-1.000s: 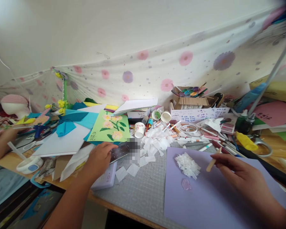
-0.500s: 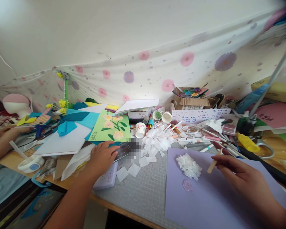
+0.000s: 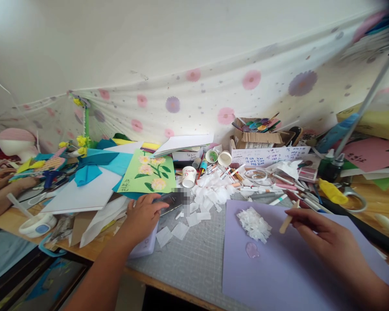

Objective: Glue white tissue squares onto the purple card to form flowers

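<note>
My left hand (image 3: 145,220) is at the near-left end of a dark smartphone (image 3: 172,200), thumb and fingers closed on its edge. Part of the phone is pixelated. Below that hand, a lavender box (image 3: 145,246) is partly covered. A flat wooden craft stick (image 3: 288,219) is pinched between the thumb and fingers of my right hand (image 3: 324,237), tilted above a purple sheet (image 3: 272,276). Left of the stick, crumpled white paper pieces form a cluster (image 3: 253,224) on the sheet. A shiny clear blob (image 3: 253,249) lies just below the cluster.
Loose white paper squares (image 3: 214,192) are heaped behind the grey cutting mat (image 3: 191,263). A green card with flowers (image 3: 149,172), paper cups (image 3: 189,176), pens and a cardboard box (image 3: 256,138) stand farther back. Another person's hands (image 3: 22,185) are at far left.
The view has shifted slightly, so most things appear a little farther left. My left hand and the phone have moved slightly right and away. My right hand keeps its hold on the stick.
</note>
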The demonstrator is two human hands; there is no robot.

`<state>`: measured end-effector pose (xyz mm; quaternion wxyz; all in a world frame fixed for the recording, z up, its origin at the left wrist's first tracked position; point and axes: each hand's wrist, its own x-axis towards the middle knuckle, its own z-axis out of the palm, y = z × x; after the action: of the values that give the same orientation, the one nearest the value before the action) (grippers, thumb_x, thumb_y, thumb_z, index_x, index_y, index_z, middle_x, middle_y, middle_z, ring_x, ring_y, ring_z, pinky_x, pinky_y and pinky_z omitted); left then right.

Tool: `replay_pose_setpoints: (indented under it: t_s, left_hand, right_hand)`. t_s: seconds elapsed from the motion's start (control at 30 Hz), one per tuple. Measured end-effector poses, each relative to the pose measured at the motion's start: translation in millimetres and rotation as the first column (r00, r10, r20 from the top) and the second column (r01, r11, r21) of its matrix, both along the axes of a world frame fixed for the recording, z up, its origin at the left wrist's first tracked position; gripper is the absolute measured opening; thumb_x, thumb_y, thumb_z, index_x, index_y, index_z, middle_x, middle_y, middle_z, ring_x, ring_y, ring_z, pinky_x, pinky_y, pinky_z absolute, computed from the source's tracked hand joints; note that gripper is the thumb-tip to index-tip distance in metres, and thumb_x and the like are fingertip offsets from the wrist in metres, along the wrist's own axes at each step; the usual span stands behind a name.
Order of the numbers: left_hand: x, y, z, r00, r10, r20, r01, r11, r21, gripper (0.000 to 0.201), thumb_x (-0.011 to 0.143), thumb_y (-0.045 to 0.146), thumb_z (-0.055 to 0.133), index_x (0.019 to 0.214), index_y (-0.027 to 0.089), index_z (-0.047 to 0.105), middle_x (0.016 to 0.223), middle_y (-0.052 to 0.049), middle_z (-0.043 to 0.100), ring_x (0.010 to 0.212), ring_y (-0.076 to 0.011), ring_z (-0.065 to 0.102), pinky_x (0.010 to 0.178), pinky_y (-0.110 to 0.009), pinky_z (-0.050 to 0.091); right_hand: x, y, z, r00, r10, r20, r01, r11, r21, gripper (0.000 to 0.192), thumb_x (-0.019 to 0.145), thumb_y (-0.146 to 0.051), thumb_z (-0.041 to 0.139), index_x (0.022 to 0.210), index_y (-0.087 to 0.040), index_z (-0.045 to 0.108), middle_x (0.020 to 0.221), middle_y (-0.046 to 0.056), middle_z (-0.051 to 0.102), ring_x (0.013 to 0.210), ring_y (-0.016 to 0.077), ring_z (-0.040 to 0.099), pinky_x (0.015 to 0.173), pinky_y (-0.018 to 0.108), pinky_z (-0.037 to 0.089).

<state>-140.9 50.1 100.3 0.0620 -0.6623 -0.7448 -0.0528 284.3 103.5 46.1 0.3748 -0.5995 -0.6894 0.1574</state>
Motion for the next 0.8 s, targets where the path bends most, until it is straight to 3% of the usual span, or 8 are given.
replay_pose_setpoints:
  t_s: [0.1, 0.23, 0.5, 0.67, 0.8]
  left_hand:
    - [-0.6, -0.2, -1.5, 1.0, -0.005, 0.013, 0.005, 1.0, -0.004, 0.04, 0.082, 0.015, 0.041, 0.099, 0.036, 0.071, 0.129, -0.003, 0.056, 0.121, -0.03, 0.044, 0.1, -0.058, 0.026]
    - [-4.9, 3.7, -3.8, 0.999, 0.039, -0.007, -0.039, 0.999, 0.037, 0.041, 0.082, 0.017, 0.042, 0.109, 0.035, 0.067, 0.129, -0.005, 0.055, 0.119, -0.0317, 0.045, 0.099, -0.06, 0.027]
    - [-7.2, 4.5, -5.0, 0.999, 0.042, 0.001, -0.042, 0.999, 0.033, 0.041, 0.082, 0.016, 0.041, 0.105, 0.037, 0.068, 0.126, -0.004, 0.057, 0.118, -0.0302, 0.046, 0.097, -0.057, 0.03]
    - [-4.2, -0.6, -5.1, 1.0, 0.001, 0.015, -0.001, 1.0, 0.001, 0.042, 0.085, 0.015, 0.038, 0.101, 0.037, 0.069, 0.127, -0.003, 0.056, 0.121, -0.0292, 0.044, 0.099, -0.061, 0.024]
    - [-7.4, 1.8, -5.8, 1.0, 0.03, 0.006, -0.03, 0.999, 0.037, 0.041, 0.085, 0.017, 0.038, 0.108, 0.035, 0.067, 0.126, -0.006, 0.056, 0.119, -0.0308, 0.045, 0.098, -0.061, 0.025]
  right_hand:
    - [-0.2, -0.2, 0.4, 1.0, 0.002, -0.01, -0.002, 1.0, 0.016, 0.031, 0.071, -0.039, 0.054, 0.091, -0.023, 0.072, 0.087, 0.003, 0.075, 0.082, 0.0248, 0.071, 0.067, 0.028, 0.056]
    - [1.4, -0.9, 1.0, 1.0, 0.006, -0.014, -0.006, 0.999, 0.031, 0.03, 0.07, -0.037, 0.054, 0.09, -0.023, 0.072, 0.083, 0.003, 0.075, 0.075, 0.0244, 0.071, 0.064, 0.028, 0.055]
    - [-0.6, -0.1, -0.5, 0.999, -0.004, -0.039, 0.003, 1.0, -0.006, 0.034, 0.07, -0.038, 0.054, 0.093, -0.021, 0.072, 0.091, 0.005, 0.075, 0.087, 0.0271, 0.07, 0.07, 0.03, 0.056]
    - [-1.0, -1.4, 2.0, 1.0, -0.001, -0.027, 0.001, 1.0, -0.013, 0.033, 0.07, -0.037, 0.054, 0.093, -0.021, 0.072, 0.089, 0.005, 0.075, 0.084, 0.0268, 0.07, 0.07, 0.031, 0.055]
    - [-1.2, -0.6, 2.5, 0.999, -0.012, -0.036, 0.012, 1.0, -0.004, 0.034, 0.07, -0.038, 0.053, 0.092, -0.02, 0.072, 0.093, 0.006, 0.075, 0.086, 0.0272, 0.07, 0.071, 0.031, 0.056]
